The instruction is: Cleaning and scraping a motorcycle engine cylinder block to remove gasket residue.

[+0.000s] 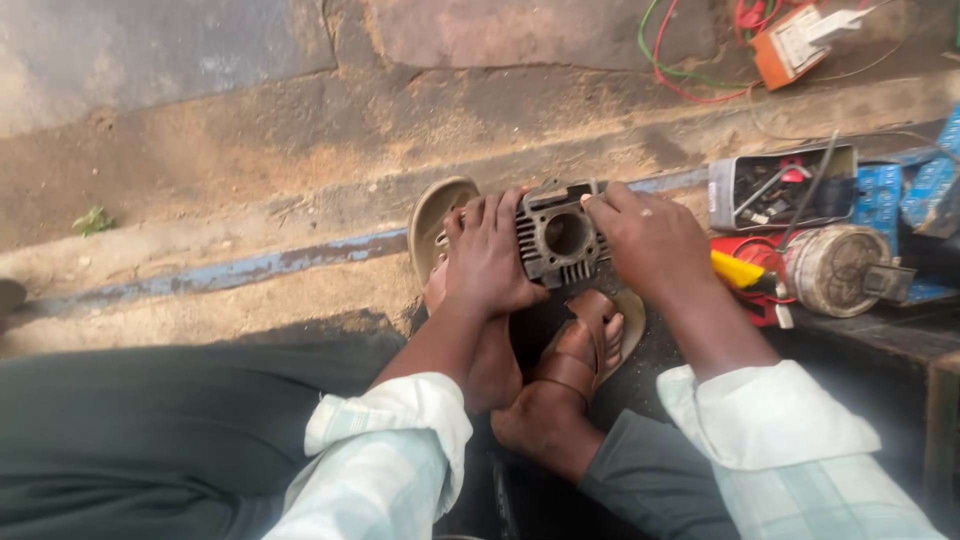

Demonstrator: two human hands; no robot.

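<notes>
Gripping a finned metal engine cylinder (560, 236) from both sides, two bare hands. Left hand (490, 260) wraps the left flank, fingers (487, 212) curled over the top edge, closed on the part. Right hand (650, 240) clamps the right side, fingertips (597, 205) pressing the upper right corner, also closed on it. Cylinder sits bore-up facing the camera, round opening in the middle, cooling fins visible on the left and bottom edges. It rests low between the hands, right above the person's feet.

Feet in brown sandals: one sandal (580, 350) directly under the cylinder, another sandal sole (432, 215) sticking out behind the left hand. Person is seated, dark trousers, pale checked sleeves (390, 450) rolled at the wrists.

Just right of the right hand: a yellow-handled tool (737, 270) lying on a red tray (752, 300), touching or nearly touching the wrist area, can't tell which. Next to that, a round metal drum-shaped part (835, 268). Behind it, an open metal box (780, 188) full of small bits and tools. Blue cartons (900, 190) at far right.

Top right: an orange device (795, 45) with red and green wires (680, 70) trailing over the ground. Rough dirt and concrete ground, a blue painted strip (240, 270) running across it behind the hands.
</notes>
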